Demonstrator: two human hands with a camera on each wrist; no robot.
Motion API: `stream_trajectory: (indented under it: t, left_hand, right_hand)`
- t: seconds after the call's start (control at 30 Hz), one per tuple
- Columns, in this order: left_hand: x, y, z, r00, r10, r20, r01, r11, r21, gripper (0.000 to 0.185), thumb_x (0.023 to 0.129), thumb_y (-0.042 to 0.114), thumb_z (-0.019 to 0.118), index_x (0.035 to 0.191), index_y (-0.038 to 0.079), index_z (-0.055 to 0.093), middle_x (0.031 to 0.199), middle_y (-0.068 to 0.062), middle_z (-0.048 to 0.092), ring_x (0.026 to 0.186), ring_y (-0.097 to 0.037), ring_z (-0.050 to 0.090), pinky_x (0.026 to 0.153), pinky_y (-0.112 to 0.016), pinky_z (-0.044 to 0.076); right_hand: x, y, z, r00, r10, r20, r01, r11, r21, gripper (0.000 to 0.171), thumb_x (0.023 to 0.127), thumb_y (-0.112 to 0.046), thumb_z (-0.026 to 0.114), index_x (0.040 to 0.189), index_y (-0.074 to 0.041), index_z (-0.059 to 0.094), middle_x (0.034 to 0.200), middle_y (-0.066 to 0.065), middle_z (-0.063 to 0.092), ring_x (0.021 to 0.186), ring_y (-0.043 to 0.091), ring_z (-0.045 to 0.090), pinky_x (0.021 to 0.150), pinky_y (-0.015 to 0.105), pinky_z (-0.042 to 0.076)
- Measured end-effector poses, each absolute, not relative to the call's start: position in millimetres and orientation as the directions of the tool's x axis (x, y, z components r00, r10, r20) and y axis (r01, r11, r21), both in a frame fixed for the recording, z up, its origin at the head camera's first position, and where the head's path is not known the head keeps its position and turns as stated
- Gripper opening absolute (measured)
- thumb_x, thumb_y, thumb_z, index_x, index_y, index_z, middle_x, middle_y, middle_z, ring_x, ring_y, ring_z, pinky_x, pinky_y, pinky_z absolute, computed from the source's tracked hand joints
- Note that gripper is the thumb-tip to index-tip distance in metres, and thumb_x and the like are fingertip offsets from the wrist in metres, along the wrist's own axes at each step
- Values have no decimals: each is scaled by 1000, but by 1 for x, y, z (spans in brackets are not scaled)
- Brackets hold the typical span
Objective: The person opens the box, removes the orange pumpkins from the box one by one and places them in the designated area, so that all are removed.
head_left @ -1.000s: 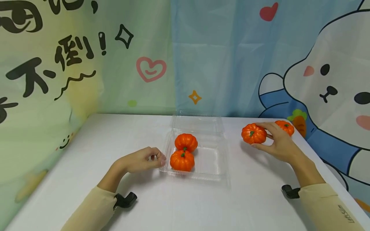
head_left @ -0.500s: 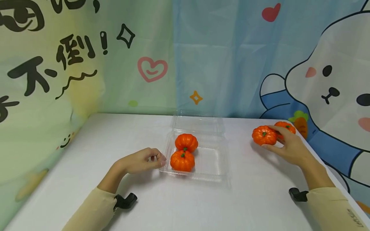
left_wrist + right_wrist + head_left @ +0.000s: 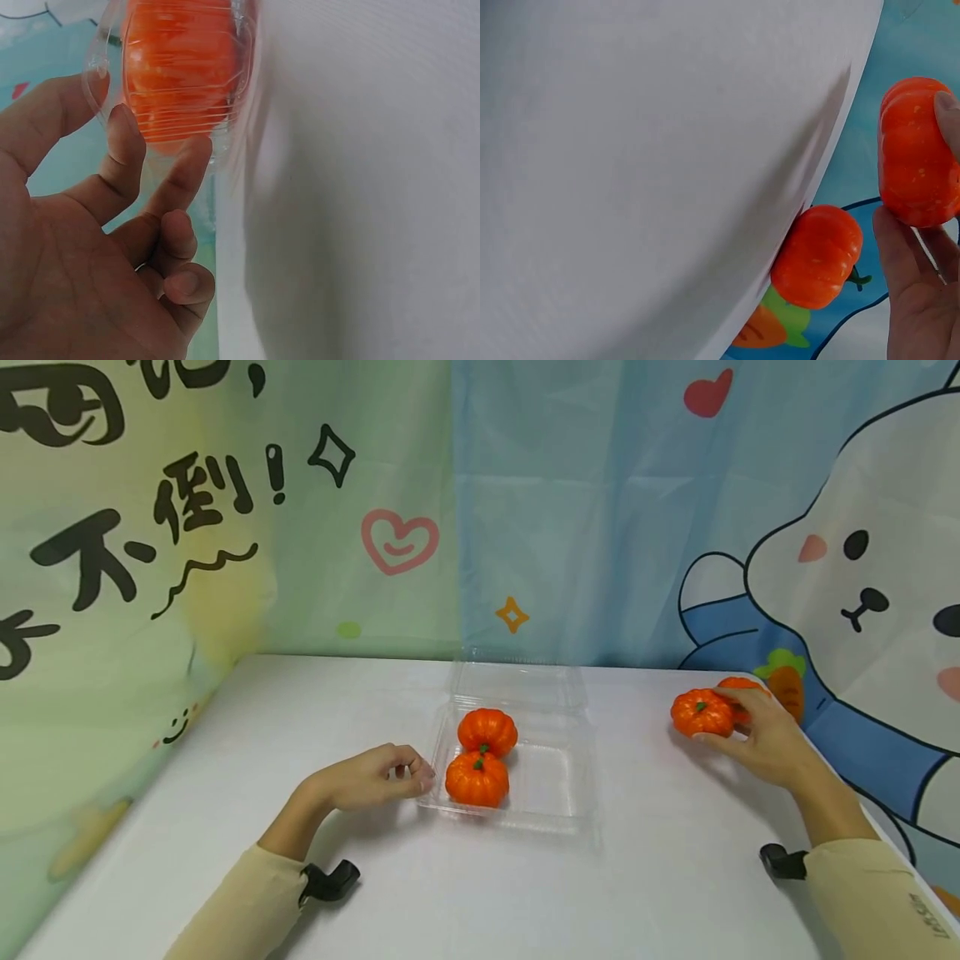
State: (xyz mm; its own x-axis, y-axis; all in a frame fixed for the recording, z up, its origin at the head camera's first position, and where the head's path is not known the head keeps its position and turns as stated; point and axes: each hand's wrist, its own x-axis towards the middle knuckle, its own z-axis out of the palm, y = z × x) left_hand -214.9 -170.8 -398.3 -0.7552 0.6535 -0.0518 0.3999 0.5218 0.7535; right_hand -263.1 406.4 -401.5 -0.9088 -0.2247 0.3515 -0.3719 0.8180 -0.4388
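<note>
In the head view, my right hand (image 3: 765,739) grips a small orange toy pumpkin (image 3: 702,713) at the table's far right. Its thumb (image 3: 951,120) and fingers span the pumpkin, raised off the table in the right wrist view. Another pumpkin (image 3: 817,256) sits on the table beyond it, partly covered by the hand in the head view. My left hand (image 3: 378,777) pinches the left rim of a clear plastic clamshell box (image 3: 551,777), thumb and index at its edge. Inside the box's left half lie two pumpkins, a rear one (image 3: 487,729) and a front one (image 3: 477,781).
The box's clear lid (image 3: 517,683) lies folded back toward the rear. A white table (image 3: 525,893) carries everything, its right edge close to my right hand. Behind it hangs a printed cloth backdrop (image 3: 585,510). Each wrist wears a black camera mount (image 3: 330,882).
My right hand has carried its pumpkin rightward, toward the pumpkin at the table's far right corner. The left hand and the box have stayed in place.
</note>
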Motion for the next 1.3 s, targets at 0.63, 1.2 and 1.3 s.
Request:
stream_trajectory:
  t: [0.63,1.2,1.3]
  left_hand:
    - [-213,-172,-400,-760,647,-60,389,527,756,17,101,33,62,95,19,69,112,5,72,107,-19,58,95,-41,45]
    - [-214,-175,-401,-766,639,-63,379,529,760,17,101,33,62,95,19,69,111,6,72,108,-19,57,96,-41,44]
    - [-214,-175,-400,-766,639,-64,378,530,759,18,101,33,62,94,19,69,111,5,72,108,-19,57,96,-41,44]
  right_hand:
    - [-261,406,-399,-965,-141,221,-216,905,-366,83,89,-37,80,143,12,42,138,39,39,114,57,50,90,68,50]
    - [-258,413,-404,-990,-74,117,-114,913,-392,85,95,-40,74,147,14,34,139,42,37,116,60,45,92,71,46]
    - [-258,413,-404,-991,-65,119,-106,919,-381,87,94,-42,74,148,13,34,142,43,32,116,60,42,91,73,46]
